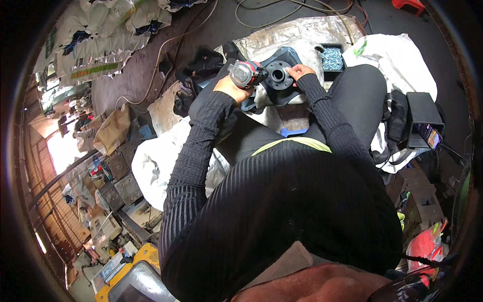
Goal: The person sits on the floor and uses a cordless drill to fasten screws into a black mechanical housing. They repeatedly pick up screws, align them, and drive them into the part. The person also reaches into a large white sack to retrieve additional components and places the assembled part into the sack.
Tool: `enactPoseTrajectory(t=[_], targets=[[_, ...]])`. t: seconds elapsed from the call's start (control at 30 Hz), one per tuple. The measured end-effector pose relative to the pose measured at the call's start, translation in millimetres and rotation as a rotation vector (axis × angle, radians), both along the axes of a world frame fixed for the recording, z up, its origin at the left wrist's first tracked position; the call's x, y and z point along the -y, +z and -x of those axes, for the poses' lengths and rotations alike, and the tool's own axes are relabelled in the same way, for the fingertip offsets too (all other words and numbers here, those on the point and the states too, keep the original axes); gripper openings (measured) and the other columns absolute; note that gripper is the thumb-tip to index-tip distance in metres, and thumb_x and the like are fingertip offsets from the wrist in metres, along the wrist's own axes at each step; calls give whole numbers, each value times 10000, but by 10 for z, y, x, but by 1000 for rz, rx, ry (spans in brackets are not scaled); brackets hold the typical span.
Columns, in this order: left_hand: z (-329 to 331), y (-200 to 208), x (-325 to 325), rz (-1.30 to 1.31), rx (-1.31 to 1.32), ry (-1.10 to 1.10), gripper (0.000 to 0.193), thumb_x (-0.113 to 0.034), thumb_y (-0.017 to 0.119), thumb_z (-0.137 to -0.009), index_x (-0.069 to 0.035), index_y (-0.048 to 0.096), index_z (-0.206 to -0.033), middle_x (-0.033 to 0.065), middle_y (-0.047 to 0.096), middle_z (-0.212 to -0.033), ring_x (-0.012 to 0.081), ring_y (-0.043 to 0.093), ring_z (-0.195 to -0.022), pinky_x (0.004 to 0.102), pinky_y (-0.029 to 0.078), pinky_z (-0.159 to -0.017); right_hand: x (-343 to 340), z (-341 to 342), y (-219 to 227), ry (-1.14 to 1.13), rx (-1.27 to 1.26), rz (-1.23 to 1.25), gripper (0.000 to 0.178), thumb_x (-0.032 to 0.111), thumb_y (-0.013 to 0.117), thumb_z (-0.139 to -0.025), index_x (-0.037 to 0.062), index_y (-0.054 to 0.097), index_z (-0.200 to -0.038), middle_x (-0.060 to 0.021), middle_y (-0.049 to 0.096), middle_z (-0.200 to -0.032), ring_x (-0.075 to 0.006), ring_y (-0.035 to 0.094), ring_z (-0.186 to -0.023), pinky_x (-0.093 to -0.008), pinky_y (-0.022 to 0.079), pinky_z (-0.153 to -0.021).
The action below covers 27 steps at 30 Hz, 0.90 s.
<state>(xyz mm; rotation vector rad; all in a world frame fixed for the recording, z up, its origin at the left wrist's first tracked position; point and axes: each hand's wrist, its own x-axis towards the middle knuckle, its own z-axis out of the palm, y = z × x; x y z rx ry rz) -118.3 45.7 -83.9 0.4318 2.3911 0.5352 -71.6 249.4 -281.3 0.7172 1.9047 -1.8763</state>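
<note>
My left hand (232,91) is wrapped round a red and grey cordless drill (243,73), its rounded back end toward me and its front beside the flange. A dark grey round flange (270,82) with a wide centre hole and small holes round its rim sits over a blue-grey moulded part (287,54). The fingers of my right hand (301,71) close on the flange's right edge; what the fingertips pinch there, besides the rim, is too small to make out. Whitish sheeting (308,36) lies under and behind the part.
A dark box (344,64) of small shiny fasteners stands beyond my right knee. White sacks (415,63) flank me. Hoses (274,25) run across the floor ahead. A black holder (421,108) with a phone is at right, and a yellow-edged machine (146,254) at lower left.
</note>
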Motion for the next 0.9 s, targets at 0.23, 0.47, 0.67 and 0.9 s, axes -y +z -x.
enactPoseTrajectory(t=[0.23,0.47,0.67,0.9], targets=[[-22,-168,11,40,-16,32,533,-136,683,-650,-84,505,-1150,89,566,-1071,199,524,-1017,287,399,-879,-4,-22,150,40,11,14,414,394,635,-761,1,603,-886,-45,594,-646,-108,559,-491,-222,466,-436],[-412,198,-62,-68,11,396,525,-223,739,-644,-87,550,-1114,90,624,-981,179,594,-850,295,462,-735,-8,37,229,125,-19,-115,429,426,620,-765,18,610,-899,-68,614,-650,-129,570,-471,-255,473,-480],[-911,429,100,-297,45,486,569,-125,737,-649,-45,489,-1155,97,608,-962,194,592,-858,319,475,-745,-197,-153,148,-160,-22,230,330,279,577,-817,43,569,-1048,-131,590,-986,-202,595,-789,-339,531,-603],[-1365,453,212,-428,-118,133,576,-259,738,-673,-29,491,-1140,137,552,-1116,253,528,-1051,335,419,-898,-259,-861,524,-232,-15,1400,387,41,415,-880,-37,327,-1249,-234,436,-1232,-315,498,-1090,-386,467,-876]])
